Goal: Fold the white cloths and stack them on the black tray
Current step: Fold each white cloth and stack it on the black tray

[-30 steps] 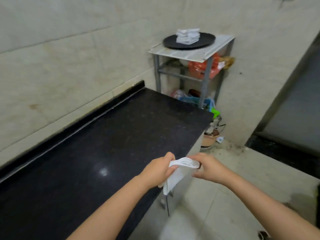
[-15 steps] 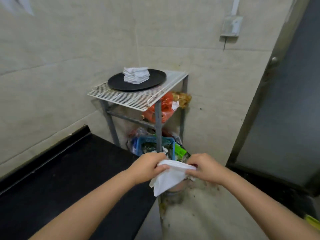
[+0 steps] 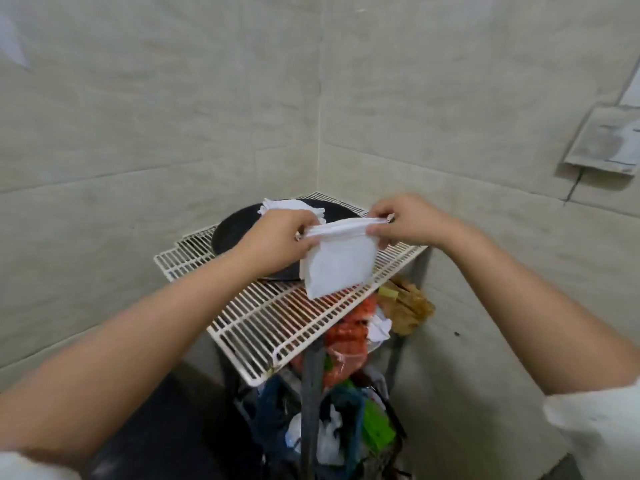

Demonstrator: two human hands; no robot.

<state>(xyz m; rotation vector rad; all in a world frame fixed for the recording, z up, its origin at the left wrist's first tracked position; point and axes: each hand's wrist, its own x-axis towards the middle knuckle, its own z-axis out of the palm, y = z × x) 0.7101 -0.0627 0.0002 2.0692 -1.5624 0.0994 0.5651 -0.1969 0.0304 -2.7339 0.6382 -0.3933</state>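
Observation:
A folded white cloth (image 3: 337,261) hangs in the air over the wire shelf, held by its top edge. My left hand (image 3: 280,239) pinches its left corner and my right hand (image 3: 403,220) pinches its right corner. Just behind my left hand lies the round black tray (image 3: 235,228) on the shelf. A stack of folded white cloths (image 3: 289,206) sits on the tray, partly hidden by my left hand. The held cloth is in front of the tray, level with its near rim.
The white wire shelf (image 3: 277,323) stands on grey metal legs in a tiled corner. Under it lie red plastic bags (image 3: 348,337), a brown bundle (image 3: 410,306) and a blue basket (image 3: 273,400) of clutter. A dark counter edge (image 3: 166,434) shows at lower left.
I have moved up to the wire shelf. Both hands rose with the cloth from below shelf level to just in front of the tray; the cloth now hangs squarer.

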